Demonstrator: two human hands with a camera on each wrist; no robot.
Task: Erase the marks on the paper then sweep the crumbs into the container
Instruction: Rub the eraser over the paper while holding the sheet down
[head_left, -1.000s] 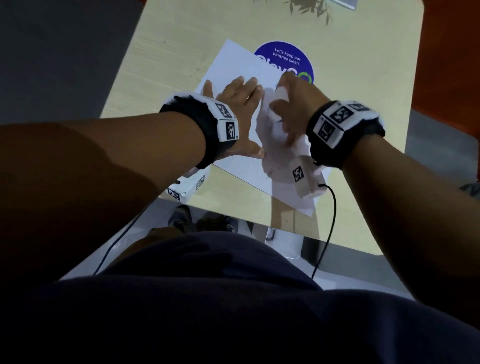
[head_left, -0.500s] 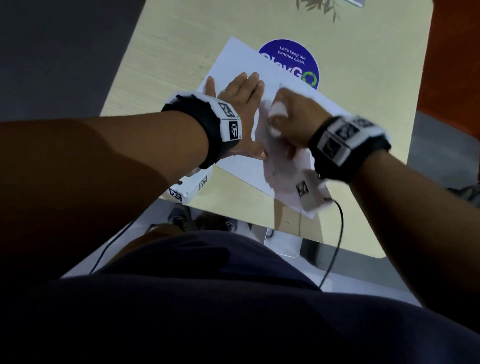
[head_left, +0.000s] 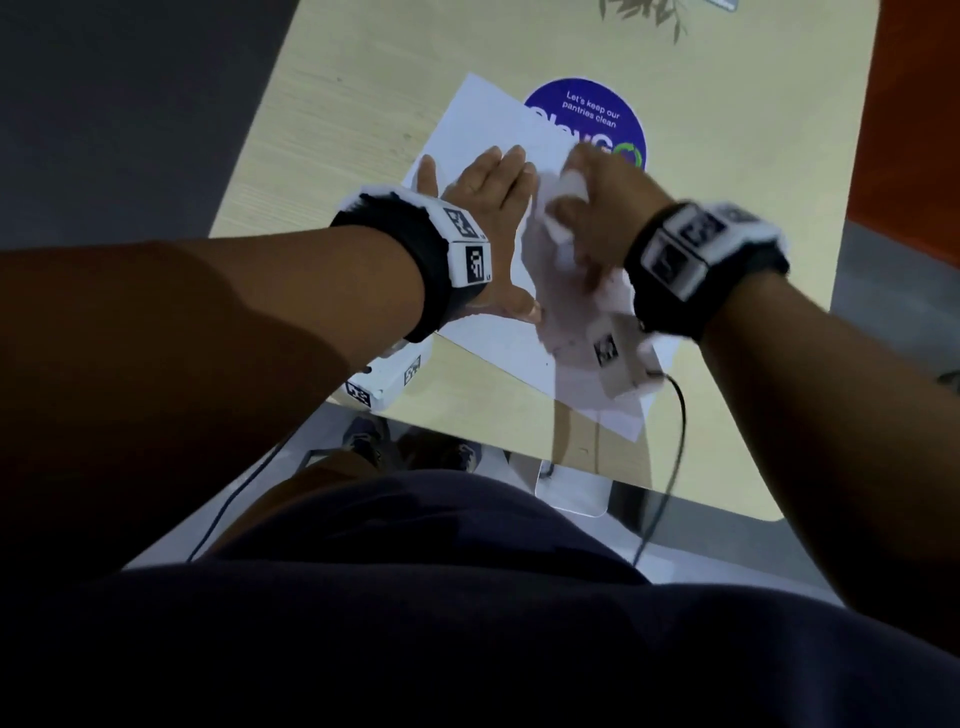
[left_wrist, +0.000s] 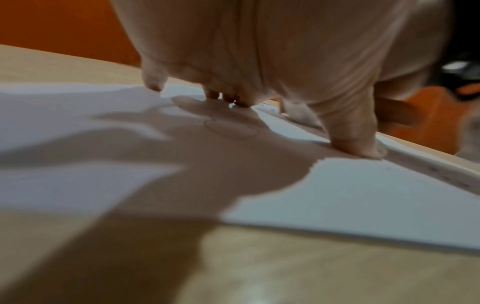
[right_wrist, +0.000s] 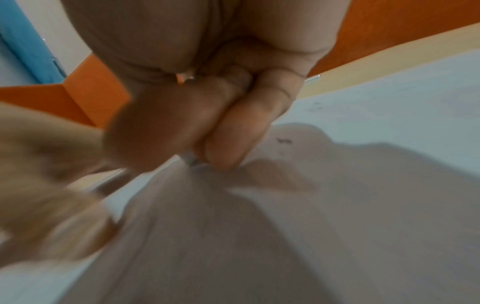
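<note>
Table carries the paper, long axis running diagonally from far-left to near-right; left hand lies flat on it, fingers straight, pinning the left part; right hand just right of it, fingers curled round a white eraser, tip on the sheet; faint pencil loops sit just ahead of the left fingertips, so the right hand is nearer the marks; dark crumbs beside the right fingers; container not identifiable in view.

Head cam overhead, wrist cams low, close; shared: paper.
</note>
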